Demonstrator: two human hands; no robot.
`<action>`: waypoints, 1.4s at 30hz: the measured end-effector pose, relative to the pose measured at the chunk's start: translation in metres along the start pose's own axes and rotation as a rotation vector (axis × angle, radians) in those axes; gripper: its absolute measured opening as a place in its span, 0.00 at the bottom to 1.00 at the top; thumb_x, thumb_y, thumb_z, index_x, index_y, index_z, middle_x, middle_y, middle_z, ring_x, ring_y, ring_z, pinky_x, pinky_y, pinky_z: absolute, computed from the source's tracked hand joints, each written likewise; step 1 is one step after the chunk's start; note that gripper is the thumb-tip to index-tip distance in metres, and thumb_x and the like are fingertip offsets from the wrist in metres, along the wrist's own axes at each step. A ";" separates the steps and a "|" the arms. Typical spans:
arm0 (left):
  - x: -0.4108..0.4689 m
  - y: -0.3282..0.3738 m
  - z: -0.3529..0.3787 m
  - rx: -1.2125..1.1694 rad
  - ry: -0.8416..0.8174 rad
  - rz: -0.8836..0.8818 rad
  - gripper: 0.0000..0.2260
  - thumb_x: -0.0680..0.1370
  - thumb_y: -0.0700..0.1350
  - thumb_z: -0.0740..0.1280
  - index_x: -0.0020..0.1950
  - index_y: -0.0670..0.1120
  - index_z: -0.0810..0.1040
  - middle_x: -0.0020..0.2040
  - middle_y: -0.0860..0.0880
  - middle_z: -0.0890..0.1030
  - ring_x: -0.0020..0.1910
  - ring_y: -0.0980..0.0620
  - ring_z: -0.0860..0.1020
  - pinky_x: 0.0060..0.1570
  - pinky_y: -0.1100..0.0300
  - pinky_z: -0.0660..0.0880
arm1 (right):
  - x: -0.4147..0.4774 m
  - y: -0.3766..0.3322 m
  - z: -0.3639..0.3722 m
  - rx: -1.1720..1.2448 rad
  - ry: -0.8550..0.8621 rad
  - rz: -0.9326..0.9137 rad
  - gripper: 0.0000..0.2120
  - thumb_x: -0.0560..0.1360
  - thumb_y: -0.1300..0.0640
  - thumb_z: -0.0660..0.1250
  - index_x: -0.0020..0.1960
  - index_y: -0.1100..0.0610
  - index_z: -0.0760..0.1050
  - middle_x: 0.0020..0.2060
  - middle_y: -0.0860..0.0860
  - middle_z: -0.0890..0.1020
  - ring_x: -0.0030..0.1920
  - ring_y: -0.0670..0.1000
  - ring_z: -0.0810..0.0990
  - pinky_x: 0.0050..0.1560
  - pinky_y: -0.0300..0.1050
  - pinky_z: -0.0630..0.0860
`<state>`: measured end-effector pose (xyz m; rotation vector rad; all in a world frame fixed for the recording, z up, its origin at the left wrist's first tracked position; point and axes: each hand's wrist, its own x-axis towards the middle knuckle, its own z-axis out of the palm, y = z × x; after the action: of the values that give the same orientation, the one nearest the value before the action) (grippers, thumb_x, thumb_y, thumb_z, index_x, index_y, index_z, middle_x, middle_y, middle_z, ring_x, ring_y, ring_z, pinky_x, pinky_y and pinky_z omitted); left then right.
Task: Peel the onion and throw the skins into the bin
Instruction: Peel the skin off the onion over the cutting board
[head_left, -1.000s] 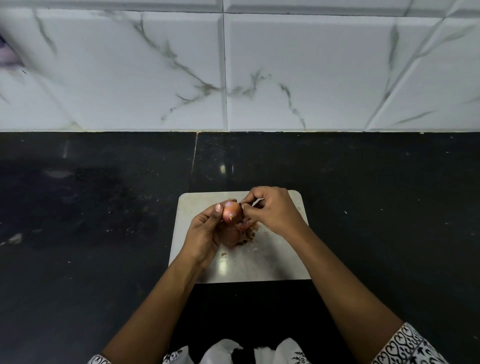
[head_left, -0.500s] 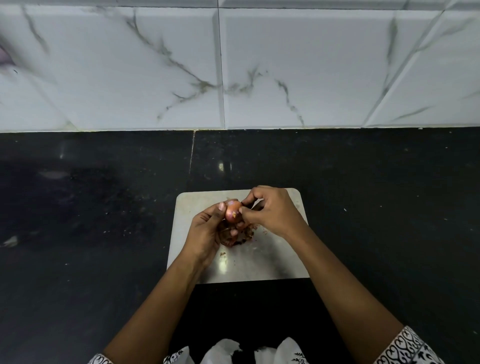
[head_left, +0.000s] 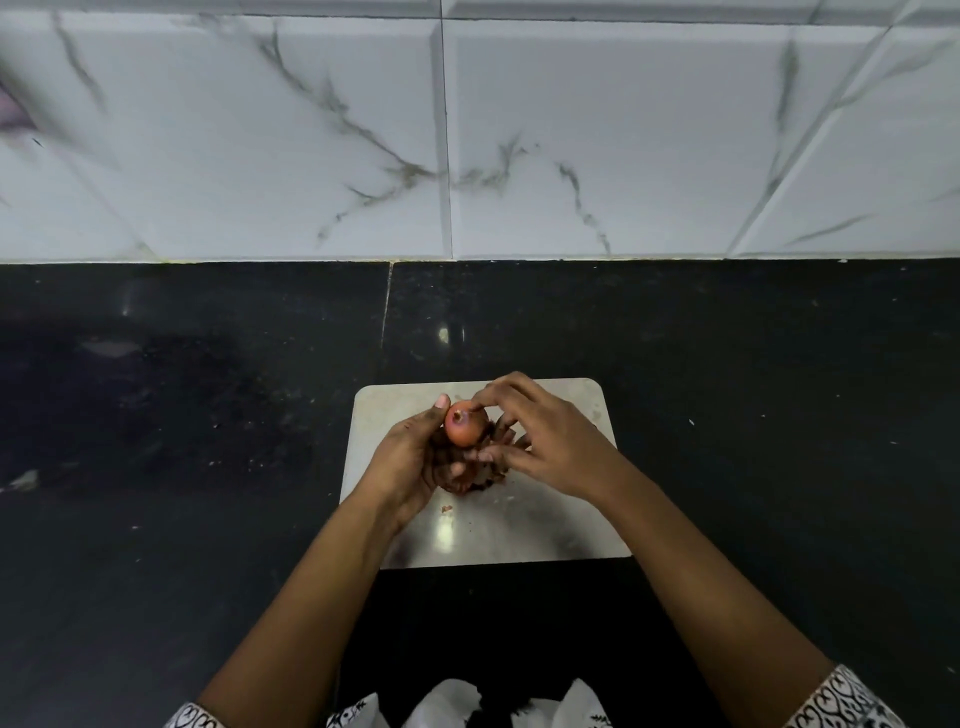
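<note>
Now the right hand (head_left: 550, 441) differs from half a second ago. Then it was curled tight, pinching at the onion's crown. It has since uncurled, with fingers spread loosely, index tip resting on the crown and thumb low by the peel. Nothing is plainly pinched.

The left hand (head_left: 408, 462) is unchanged: fingers wrap the onion (head_left: 464, 427) from below and the thumb stands up against its side. The onion is held just above the middle of the cutting board (head_left: 561, 530), toward the far edge. Its upper half is smooth and bare.

Loose brown skins (head_left: 470, 484) hang and lie under it, over the board's centre, some possibly still attached at the base. I can't tell.

My read is that one strip just came free and the right hand is resetting for the next grab. Peeling looks mostly done. No bin is visible anywhere around the board, so disposal hasn't started. The dark counter (head_left: 208, 415) surrounds the board.
</note>
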<state>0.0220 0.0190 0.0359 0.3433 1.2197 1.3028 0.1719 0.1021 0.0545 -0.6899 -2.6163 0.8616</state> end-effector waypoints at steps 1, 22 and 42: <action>-0.001 0.003 0.000 0.024 -0.006 0.008 0.17 0.81 0.51 0.58 0.50 0.40 0.80 0.38 0.42 0.83 0.29 0.52 0.78 0.24 0.65 0.74 | 0.001 0.000 0.000 -0.003 0.006 -0.014 0.20 0.71 0.50 0.71 0.61 0.51 0.71 0.57 0.47 0.71 0.46 0.46 0.77 0.44 0.43 0.79; -0.005 0.013 -0.002 0.022 -0.090 -0.073 0.14 0.80 0.47 0.58 0.50 0.40 0.79 0.37 0.40 0.85 0.34 0.51 0.84 0.31 0.65 0.80 | 0.007 0.009 0.006 0.160 0.065 0.023 0.07 0.73 0.58 0.69 0.47 0.53 0.72 0.49 0.46 0.72 0.43 0.47 0.77 0.42 0.45 0.77; -0.002 0.010 0.001 -0.004 -0.087 -0.065 0.17 0.81 0.50 0.57 0.51 0.38 0.78 0.36 0.41 0.84 0.33 0.51 0.83 0.29 0.64 0.79 | 0.008 0.004 0.002 0.119 0.117 0.012 0.16 0.71 0.57 0.71 0.57 0.53 0.72 0.53 0.43 0.72 0.46 0.43 0.77 0.40 0.34 0.75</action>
<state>0.0180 0.0207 0.0453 0.3512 1.1464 1.2221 0.1654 0.1080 0.0515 -0.7023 -2.4385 0.9424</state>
